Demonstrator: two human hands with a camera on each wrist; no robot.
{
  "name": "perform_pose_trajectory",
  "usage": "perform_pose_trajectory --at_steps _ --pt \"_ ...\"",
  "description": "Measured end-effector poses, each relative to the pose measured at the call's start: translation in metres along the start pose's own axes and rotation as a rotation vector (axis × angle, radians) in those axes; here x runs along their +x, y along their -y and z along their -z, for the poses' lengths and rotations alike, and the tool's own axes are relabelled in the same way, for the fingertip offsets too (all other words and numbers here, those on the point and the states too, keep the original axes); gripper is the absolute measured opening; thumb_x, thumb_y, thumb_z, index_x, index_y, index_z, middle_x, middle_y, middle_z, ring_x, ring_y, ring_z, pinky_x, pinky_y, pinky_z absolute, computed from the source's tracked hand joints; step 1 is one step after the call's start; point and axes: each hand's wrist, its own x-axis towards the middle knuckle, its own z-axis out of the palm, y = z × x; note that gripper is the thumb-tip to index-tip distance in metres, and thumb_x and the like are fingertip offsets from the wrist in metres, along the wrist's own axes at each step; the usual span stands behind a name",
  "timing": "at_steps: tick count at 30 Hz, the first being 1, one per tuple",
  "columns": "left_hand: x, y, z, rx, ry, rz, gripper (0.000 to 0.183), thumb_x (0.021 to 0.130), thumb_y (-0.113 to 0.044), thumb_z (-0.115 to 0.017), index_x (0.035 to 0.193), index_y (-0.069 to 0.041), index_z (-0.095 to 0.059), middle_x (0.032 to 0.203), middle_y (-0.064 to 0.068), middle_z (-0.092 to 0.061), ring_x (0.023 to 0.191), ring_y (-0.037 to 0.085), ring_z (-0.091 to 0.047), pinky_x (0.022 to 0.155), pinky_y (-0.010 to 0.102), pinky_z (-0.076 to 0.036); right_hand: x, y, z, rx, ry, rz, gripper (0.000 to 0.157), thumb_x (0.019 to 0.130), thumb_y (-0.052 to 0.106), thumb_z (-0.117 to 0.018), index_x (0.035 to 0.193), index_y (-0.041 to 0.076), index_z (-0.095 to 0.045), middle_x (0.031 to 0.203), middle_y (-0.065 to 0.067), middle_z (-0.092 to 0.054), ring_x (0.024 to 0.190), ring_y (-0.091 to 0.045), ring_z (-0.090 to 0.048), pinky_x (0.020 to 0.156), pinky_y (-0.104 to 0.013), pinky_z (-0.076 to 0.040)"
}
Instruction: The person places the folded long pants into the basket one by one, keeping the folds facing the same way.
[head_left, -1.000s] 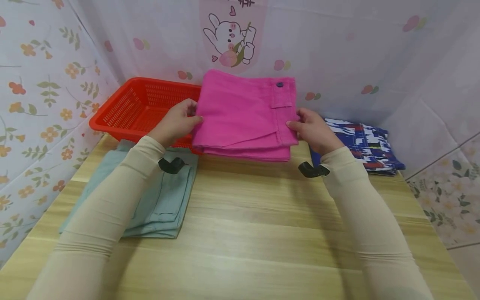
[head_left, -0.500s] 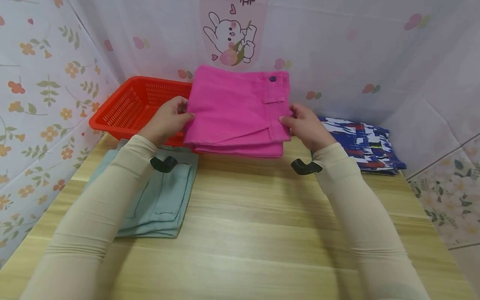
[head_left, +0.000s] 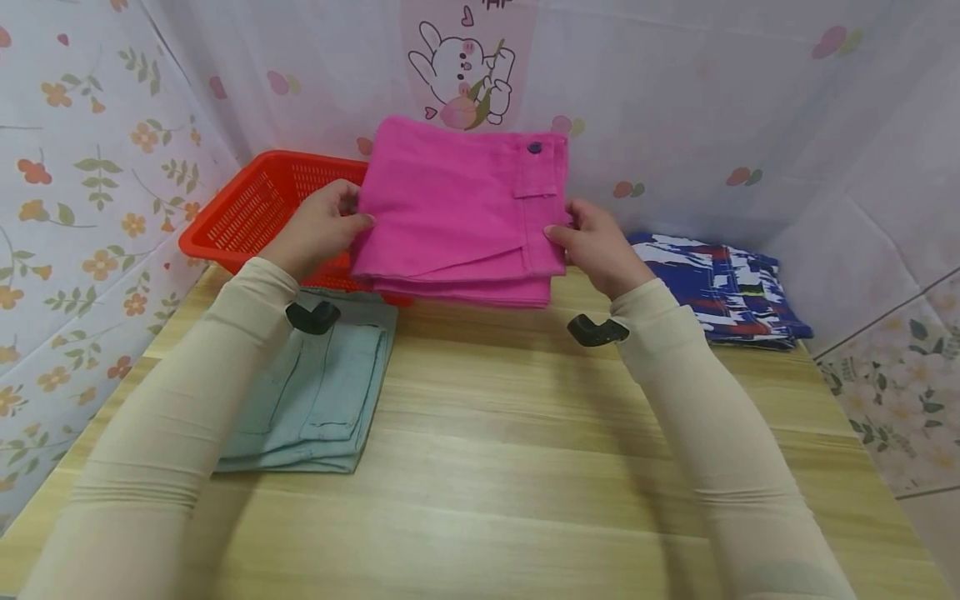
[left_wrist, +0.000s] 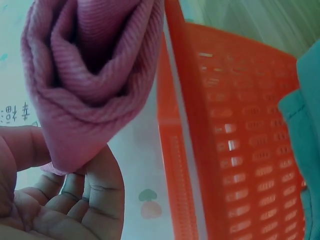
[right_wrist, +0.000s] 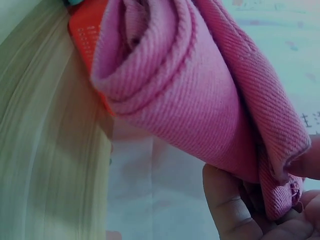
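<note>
Folded pink pants (head_left: pixel 450 208) with a dark button at the upper right hang in the air between both hands, partly in front of the red basket. The left hand (head_left: pixel 322 223) pinches their left edge, thumb on the near face. At the right edge, by the waistband, the right hand (head_left: pixel 596 248) grips the cloth the same way. In the left wrist view the folded layers of the pink pants (left_wrist: pixel 95 115) sit between thumb and fingers. The right wrist view shows the thumb and fingers holding the rolled edge of the pink pants (right_wrist: pixel 200 100).
A red plastic basket (head_left: pixel 225 237) stands at the back left of the wooden table (head_left: pixel 480 467). In front of it lie folded light-green pants (head_left: pixel 337 392). Folded blue, white and red patterned cloth (head_left: pixel 738 292) lies at the back right. A printed curtain (head_left: pixel 675 108) hangs behind.
Both hands have carried the pink pants left and slightly up, toward the red basket, covering more of its right side. The grip is unchanged, and the other clothes have stayed put.
</note>
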Motion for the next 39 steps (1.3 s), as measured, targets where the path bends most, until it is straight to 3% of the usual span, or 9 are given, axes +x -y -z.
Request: perform_pose_trajectory --at_steps 8,28,39 --pt "0.003 0.001 0.010 0.008 -0.012 0.002 0.047 0.092 -0.027 -0.054 0.132 -0.010 -0.036 0.125 0.007 -0.043 0.107 0.023 -0.050 0.086 0.033 -0.049 0.005 0.002 -0.013 0.032 0.000 0.006 0.033 0.095 0.012 -0.049 0.125 0.001 -0.042 0.113 -0.013 -0.052 0.093 -0.022 -0.058 0.075 -0.032 -0.053" --pt "0.005 0.004 0.027 -0.001 -0.081 0.042 0.045 0.091 -0.032 -0.054 0.130 -0.014 -0.039 0.123 0.005 -0.042 0.111 0.021 -0.044 0.089 0.034 -0.046 0.019 0.014 -0.032 0.062 -0.009 -0.006 0.036 0.095 0.013 -0.048 0.130 0.005 -0.041 0.111 -0.011 -0.052 0.092 -0.020 -0.059 0.076 -0.031 -0.053" --pt "0.009 0.001 0.046 0.096 -0.127 0.042 0.045 0.092 -0.032 -0.051 0.133 -0.017 -0.038 0.126 0.003 -0.041 0.114 0.020 -0.040 0.091 0.036 -0.045 0.028 0.017 -0.050 0.125 -0.052 0.005 0.032 0.094 0.010 -0.050 0.125 0.005 -0.045 0.106 -0.010 -0.052 0.086 -0.019 -0.059 0.072 -0.030 -0.053"
